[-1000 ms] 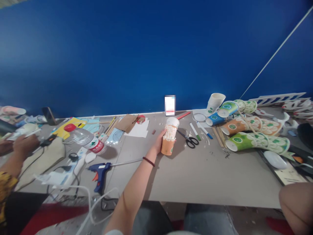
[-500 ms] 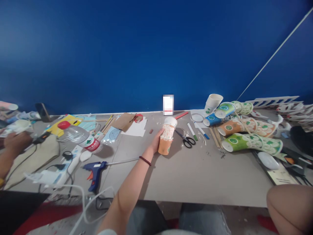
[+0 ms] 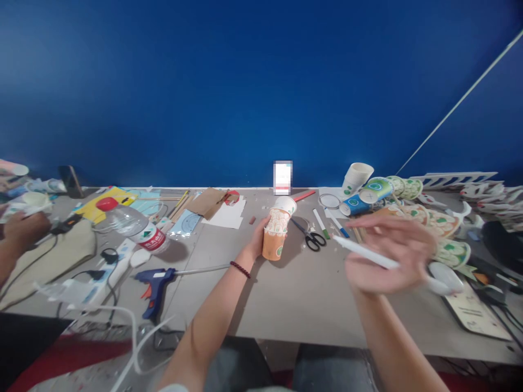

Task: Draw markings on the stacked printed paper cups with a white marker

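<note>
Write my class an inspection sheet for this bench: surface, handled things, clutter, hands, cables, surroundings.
Surface: grey table, crowded toward the back.
Handled things: orange-and-white paper cups; white pen-like object, blurred.
Clutter: glue gun, plastic bottle, scissors, white cup stack.
Hands: left hand grips the paper cups; right hand holds the white pen-like object.
Cables: white cable looping past the front edge; black plugs at the power strip.
Surroundings: blue wall; co-worker's hand at far left.
</note>
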`<state>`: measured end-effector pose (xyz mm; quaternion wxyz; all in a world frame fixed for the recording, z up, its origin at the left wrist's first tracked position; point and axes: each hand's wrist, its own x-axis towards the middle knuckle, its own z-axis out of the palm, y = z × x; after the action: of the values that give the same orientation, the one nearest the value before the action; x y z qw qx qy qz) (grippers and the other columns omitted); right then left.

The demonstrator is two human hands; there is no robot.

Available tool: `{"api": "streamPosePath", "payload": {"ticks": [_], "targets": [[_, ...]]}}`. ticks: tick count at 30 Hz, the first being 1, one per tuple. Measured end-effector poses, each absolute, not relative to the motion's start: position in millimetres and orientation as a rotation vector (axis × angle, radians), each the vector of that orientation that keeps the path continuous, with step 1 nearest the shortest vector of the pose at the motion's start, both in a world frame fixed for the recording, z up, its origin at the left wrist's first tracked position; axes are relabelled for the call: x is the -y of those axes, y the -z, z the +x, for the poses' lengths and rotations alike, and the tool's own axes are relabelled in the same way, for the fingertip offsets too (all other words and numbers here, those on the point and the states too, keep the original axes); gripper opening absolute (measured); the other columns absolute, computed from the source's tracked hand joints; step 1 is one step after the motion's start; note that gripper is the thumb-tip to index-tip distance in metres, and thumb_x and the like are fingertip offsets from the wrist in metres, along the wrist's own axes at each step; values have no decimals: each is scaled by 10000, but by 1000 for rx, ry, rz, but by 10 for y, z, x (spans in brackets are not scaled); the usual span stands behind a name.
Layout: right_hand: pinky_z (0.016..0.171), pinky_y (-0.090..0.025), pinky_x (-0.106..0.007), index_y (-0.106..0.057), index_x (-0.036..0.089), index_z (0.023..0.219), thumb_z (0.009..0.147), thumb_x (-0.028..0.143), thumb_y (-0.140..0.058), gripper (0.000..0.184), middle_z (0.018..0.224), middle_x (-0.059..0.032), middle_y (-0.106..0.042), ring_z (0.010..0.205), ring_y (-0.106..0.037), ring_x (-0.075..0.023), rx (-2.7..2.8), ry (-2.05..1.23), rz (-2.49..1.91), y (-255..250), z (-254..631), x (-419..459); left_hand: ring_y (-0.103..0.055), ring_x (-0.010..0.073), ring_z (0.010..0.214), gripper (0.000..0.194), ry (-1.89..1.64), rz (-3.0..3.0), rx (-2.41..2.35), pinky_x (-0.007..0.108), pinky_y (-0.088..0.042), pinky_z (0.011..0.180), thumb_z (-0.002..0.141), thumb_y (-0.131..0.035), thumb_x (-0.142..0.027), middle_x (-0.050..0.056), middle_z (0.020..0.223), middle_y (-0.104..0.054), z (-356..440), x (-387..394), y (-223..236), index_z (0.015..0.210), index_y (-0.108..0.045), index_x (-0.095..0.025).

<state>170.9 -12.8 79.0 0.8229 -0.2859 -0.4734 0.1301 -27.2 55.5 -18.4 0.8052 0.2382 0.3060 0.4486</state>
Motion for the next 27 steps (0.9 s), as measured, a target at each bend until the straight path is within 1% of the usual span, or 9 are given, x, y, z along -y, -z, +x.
{"api": "streamPosePath", "payload": {"ticks": [3,5,7,9,10,13,18,24,27], "targets": [[434,-429,-300,-661,211,766,996,575,-295,565,554,-9,-551,455,-548,-167,1098,-584,-698,-561,1528,-23,-673,216,670,503,-998,529,-654,317,-512,634,827,-566,-534,133,833,-735,-284,-558,172,984,-723,-82],[551,-530,-340,-668,219,784,959,633,-373,537,635,-27,-636,549,-632,-190,1147,-702,-812,-387,1440,-127,-679,225,682,511,-1022,527,-661,323,-513,637,810,-569,-533,142,852,-738,-287,-565,165,983,-722,-76],[696,-577,-372,-683,225,844,908,629,-506,446,760,-52,-711,720,-703,-224,1210,-758,-902,-241,1380,-192,-682,229,682,510,-1036,517,-660,326,-515,635,797,-565,-529,144,845,-736,-286,-573,159,953,-720,-69],[755,-588,-374,-681,237,990,830,526,-687,331,953,-67,-744,836,-722,-236,1231,-805,-956,-140,1338,-199,-683,230,676,499,-1051,513,-645,327,-519,638,792,-560,-516,142,816,-731,-280,-578,157,920,-716,-60],[773,-591,-375,-669,242,1035,828,479,-705,317,994,-70,-744,881,-721,-240,1249,-818,-948,-106,1322,-185,-683,230,675,490,-1061,514,-637,328,-521,642,792,-558,-507,140,800,-728,-273,-579,160,909,-714,-58],[812,-592,-385,-661,242,1057,878,409,-659,245,1066,-86,-737,945,-715,-240,1331,-803,-911,-46,1298,-116,-685,226,667,445,-1092,523,-615,328,-526,651,798,-559,-476,126,791,-733,-247,-576,184,913,-711,-73],[976,-540,-457,-651,245,1056,908,371,-628,196,1202,-108,-704,1161,-652,-278,1387,-747,-894,-24,1313,-61,-685,215,664,367,-1116,524,-599,312,-523,648,793,-605,-446,107,812,-743,-206,-556,219,918,-698,-113],[1172,-345,-543,-661,254,1041,908,343,-633,162,1226,-98,-702,1266,-591,-281,1437,-681,-891,-18,1345,-83,-676,219,681,390,-1095,600,-588,332,-525,687,824,-601,-439,109,854,-740,-177,-508,158,991,-692,-98],[1091,-447,-527,-661,249,1035,907,369,-629,178,1231,-122,-697,1277,-581,-293,1424,-722,-909,-21,1367,-86,-674,208,680,391,-1100,655,-584,330,-526,694,807,-636,-427,97,855,-738,-172,-492,157,1043,-676,-118]]}}
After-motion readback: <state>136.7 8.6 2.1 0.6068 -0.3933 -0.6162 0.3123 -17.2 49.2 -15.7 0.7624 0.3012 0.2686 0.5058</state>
